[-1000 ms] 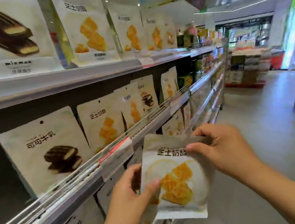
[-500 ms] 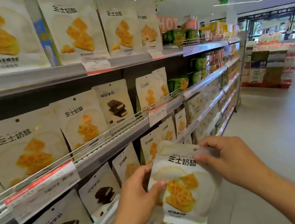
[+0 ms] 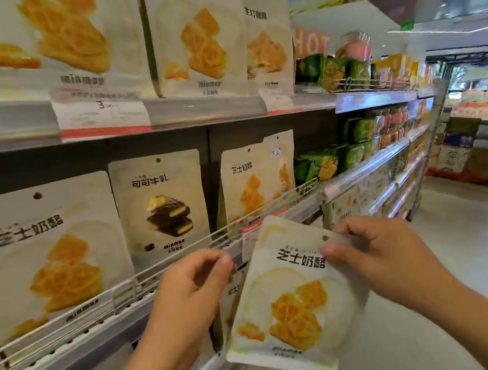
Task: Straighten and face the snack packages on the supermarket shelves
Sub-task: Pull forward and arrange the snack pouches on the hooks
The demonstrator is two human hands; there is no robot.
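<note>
Now both hands reach forward: right hand (image 3: 389, 257) pinches the cheese snack pouch (image 3: 292, 300), left hand (image 3: 187, 296) curled at its edge.

Two bare forearms come up from the bottom edge of the head view, one at each lower corner, and each ends in a bare hand. The left hand (image 3: 191, 298) and the right hand (image 3: 388, 254) wear no gloves. No ring shows on any visible finger, and no watch, band or bracelet shows on either wrist. No sleeve or cuff covers either forearm as far down as the frame shows. The fingernails that can be seen are short and unpainted. The rest of the person lies outside the view.
</note>
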